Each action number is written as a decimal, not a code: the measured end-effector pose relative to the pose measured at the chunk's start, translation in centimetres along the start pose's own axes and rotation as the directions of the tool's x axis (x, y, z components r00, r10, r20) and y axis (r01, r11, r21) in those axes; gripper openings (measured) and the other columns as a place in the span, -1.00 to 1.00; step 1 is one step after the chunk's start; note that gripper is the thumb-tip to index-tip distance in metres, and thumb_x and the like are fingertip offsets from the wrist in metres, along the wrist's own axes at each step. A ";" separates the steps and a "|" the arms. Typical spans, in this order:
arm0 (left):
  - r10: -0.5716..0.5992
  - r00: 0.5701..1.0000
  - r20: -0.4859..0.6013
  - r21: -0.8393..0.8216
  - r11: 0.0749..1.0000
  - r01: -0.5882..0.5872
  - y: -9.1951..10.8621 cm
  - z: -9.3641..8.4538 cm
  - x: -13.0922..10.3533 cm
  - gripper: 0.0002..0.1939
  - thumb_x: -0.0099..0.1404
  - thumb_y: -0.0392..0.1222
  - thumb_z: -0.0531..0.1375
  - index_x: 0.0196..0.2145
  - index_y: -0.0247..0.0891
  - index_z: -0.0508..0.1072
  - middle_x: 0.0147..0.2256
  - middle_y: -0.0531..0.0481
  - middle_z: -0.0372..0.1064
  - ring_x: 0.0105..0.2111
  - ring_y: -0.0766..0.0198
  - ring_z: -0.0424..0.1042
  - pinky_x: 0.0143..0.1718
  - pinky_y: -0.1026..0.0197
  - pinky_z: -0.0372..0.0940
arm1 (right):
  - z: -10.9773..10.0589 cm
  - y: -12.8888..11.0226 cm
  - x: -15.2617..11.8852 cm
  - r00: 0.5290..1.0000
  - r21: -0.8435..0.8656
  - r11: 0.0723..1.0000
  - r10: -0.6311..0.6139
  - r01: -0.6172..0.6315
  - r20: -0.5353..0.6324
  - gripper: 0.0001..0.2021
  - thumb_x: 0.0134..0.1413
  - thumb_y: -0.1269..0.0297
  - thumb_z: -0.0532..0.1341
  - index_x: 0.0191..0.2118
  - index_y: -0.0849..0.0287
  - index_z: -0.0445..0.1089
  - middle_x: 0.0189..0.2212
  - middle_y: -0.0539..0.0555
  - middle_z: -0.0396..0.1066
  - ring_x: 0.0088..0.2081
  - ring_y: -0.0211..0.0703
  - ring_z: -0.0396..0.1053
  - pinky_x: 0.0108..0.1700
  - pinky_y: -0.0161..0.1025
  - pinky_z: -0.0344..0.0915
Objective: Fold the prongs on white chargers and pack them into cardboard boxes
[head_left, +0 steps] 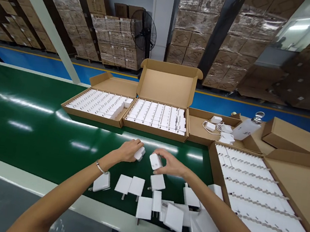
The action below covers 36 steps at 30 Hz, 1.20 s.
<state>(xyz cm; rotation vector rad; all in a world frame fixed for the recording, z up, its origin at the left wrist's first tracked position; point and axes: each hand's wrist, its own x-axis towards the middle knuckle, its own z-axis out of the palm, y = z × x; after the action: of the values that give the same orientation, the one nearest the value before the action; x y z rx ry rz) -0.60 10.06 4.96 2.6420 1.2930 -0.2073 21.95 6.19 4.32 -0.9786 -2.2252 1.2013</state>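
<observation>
My left hand [128,151] is closed around a small white charger [139,154], whose end sticks out past the fingers. Between the thumb and fingers of my right hand [172,164] is another white power adapter [155,161], tilted, with small marks on its near face. The two hands are a short way apart above the green table. Just below them lie several loose white chargers, among them one nearest my right hand [157,182] and a pair side by side [130,185]. More are piled by my right forearm [174,217], which covers part of them.
Two open cartons, left [94,117] and middle [155,132], hold rows of white chargers behind my hands. A carton [198,134] with cabled chargers and a pump bottle [247,127] are right of them. A large filled box [218,174] stands at my right, on the green table [40,139].
</observation>
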 end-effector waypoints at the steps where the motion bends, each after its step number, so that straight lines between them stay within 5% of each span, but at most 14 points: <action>1: -0.018 1.000 0.005 0.005 1.000 0.018 -0.3 0.0 -0.5 -0.51 -0.06 -0.22 0.16 -0.12 -0.30 0.20 -0.20 -0.17 0.21 -0.22 0.03 0.29 -0.34 0.10 0.26 | -0.5 0.6 0.1 0.999 0.045 0.999 0.022 -0.019 -0.049 -0.47 -0.27 0.18 0.32 -0.10 0.11 0.17 -0.14 0.04 0.18 -0.12 -0.14 0.18 -0.11 -0.22 0.14; 4: -0.051 0.998 0.024 0.015 0.999 0.051 -0.8 0.2 -1.8 -0.47 -0.11 -0.20 0.19 -0.13 -0.27 0.20 -0.24 -0.12 0.22 -0.26 0.06 0.31 -0.37 0.13 0.26 | -0.9 2.5 1.0 0.976 0.116 0.980 0.174 -0.160 -0.131 -0.50 -0.23 0.15 0.28 -0.13 0.13 0.10 -0.31 -0.01 0.24 -0.31 -0.22 0.23 -0.33 -0.30 0.18; 8: -0.088 0.996 0.028 0.025 0.996 0.088 0.0 0.4 -2.7 -0.43 -0.15 -0.14 0.21 -0.13 -0.25 0.21 -0.25 -0.10 0.23 -0.26 0.04 0.31 -0.39 0.12 0.27 | 0.4 3.6 3.4 0.923 -0.009 0.957 0.277 -0.290 -0.266 -0.43 -0.30 -0.05 0.27 -0.18 0.11 0.08 -0.40 -0.04 0.25 -0.39 -0.20 0.22 -0.45 -0.33 0.09; 12: -0.100 0.995 -0.001 0.027 0.995 0.100 1.7 0.7 -2.7 -0.47 -0.14 -0.12 0.20 -0.15 -0.26 0.23 -0.26 -0.11 0.24 -0.28 0.04 0.32 -0.38 0.09 0.27 | 2.1 3.6 6.1 0.777 -0.076 0.890 0.347 -0.449 -0.525 -0.45 -0.31 -0.17 0.21 -0.27 0.15 0.13 -0.34 0.04 0.25 -0.31 -0.09 0.23 -0.39 -0.27 0.07; 17: -0.185 0.972 -0.146 0.005 0.982 0.187 3.8 1.7 -2.5 -0.36 -0.01 -0.18 0.14 0.03 -0.31 0.04 -0.03 -0.22 0.09 -0.12 0.05 0.24 -0.27 0.12 0.25 | 3.8 3.6 7.1 0.832 0.085 0.940 0.332 -0.330 -0.445 -0.59 -0.05 -0.15 0.03 -0.47 0.15 0.19 -0.45 0.04 0.25 -0.30 -0.11 0.23 -0.25 -0.22 0.11; 20: -0.214 0.937 -0.276 0.022 0.973 0.229 4.1 2.2 -2.0 -0.12 -0.12 -0.17 0.22 0.12 -0.34 -0.11 0.10 -0.32 -0.13 -0.01 -0.08 0.11 -0.11 0.00 0.14 | 4.7 3.7 7.0 0.793 0.205 0.934 0.358 -0.294 -0.493 -0.54 0.09 -0.12 -0.22 -0.43 0.14 0.17 -0.38 0.06 0.26 -0.21 -0.13 0.22 -0.14 -0.21 0.11; 23: -0.047 0.965 -0.258 0.008 0.999 0.051 3.6 2.2 -0.5 0.01 -0.23 -0.17 0.28 0.14 -0.34 -0.13 0.13 -0.33 -0.15 0.07 -0.16 -0.04 0.05 -0.13 -0.10 | 5.8 3.8 7.5 0.712 0.356 0.891 0.442 -0.281 -0.546 -0.47 0.12 -0.06 -0.44 -0.31 0.15 0.11 -0.26 0.12 0.24 -0.17 -0.15 0.21 -0.12 -0.20 0.14; 26: 0.065 0.984 -0.164 -0.258 0.960 -0.107 2.5 1.6 0.9 -0.06 -0.29 -0.20 0.28 0.09 -0.33 0.03 0.02 -0.29 0.08 0.01 -0.13 0.07 0.04 -0.10 -0.07 | 6.1 3.9 8.1 0.680 0.463 0.850 0.496 -0.253 -0.540 -0.47 0.11 -0.07 -0.45 -0.23 0.16 0.08 -0.20 0.18 0.23 -0.15 -0.15 0.22 -0.11 -0.19 0.17; 29: -0.049 0.985 -0.167 -0.543 0.838 -0.050 1.2 0.9 0.8 -0.17 -0.22 -0.13 0.26 0.05 -0.28 0.11 -0.02 -0.26 0.15 -0.02 -0.14 0.13 0.00 -0.14 -0.01 | 4.6 3.1 7.8 0.699 0.534 0.821 0.502 -0.200 -0.510 -0.45 0.12 -0.06 -0.44 -0.11 0.18 0.05 -0.09 0.23 0.18 -0.05 -0.13 0.20 -0.08 -0.16 0.18; 31: -0.087 0.979 -0.186 -0.717 0.693 -0.075 0.7 0.7 -0.3 -0.28 -0.02 0.04 0.13 0.08 -0.26 0.06 0.00 -0.25 0.15 -0.01 -0.08 0.16 -0.03 -0.13 0.06 | 3.1 1.6 6.8 0.777 0.549 0.828 0.420 -0.116 -0.469 -0.48 0.12 -0.11 -0.31 -0.03 0.15 0.05 -0.01 0.20 0.14 0.02 -0.13 0.15 -0.03 -0.16 0.16; 34: -0.104 0.973 -0.206 -0.937 0.308 -0.165 1.2 1.2 -2.8 -0.28 0.13 0.26 -0.29 0.11 -0.25 -0.01 0.06 -0.21 0.09 0.00 0.01 0.19 -0.12 -0.05 0.18 | 1.6 -1.8 5.0 0.930 0.466 0.877 0.068 0.117 -0.361 -0.34 -0.06 -0.13 0.10 0.11 0.07 -0.06 0.12 0.14 0.00 0.14 -0.10 -0.04 0.11 -0.12 -0.02; 36: -0.162 0.973 -0.166 -0.986 0.019 -0.165 2.1 1.8 -4.1 -0.16 0.04 0.34 -0.43 0.09 -0.24 0.00 0.08 -0.19 0.07 0.01 -0.02 0.17 -0.15 -0.06 0.20 | 1.5 -4.1 4.2 0.955 0.390 0.893 -0.125 0.226 -0.267 -0.11 -0.25 -0.02 0.29 0.17 0.07 -0.17 0.15 0.16 -0.06 0.15 -0.04 -0.07 0.13 -0.07 -0.07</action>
<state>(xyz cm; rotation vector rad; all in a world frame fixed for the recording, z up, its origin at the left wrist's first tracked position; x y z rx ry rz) -1.50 5.25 4.27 1.2977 0.8359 0.8223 16.64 6.96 7.16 -0.6865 -1.7298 1.3255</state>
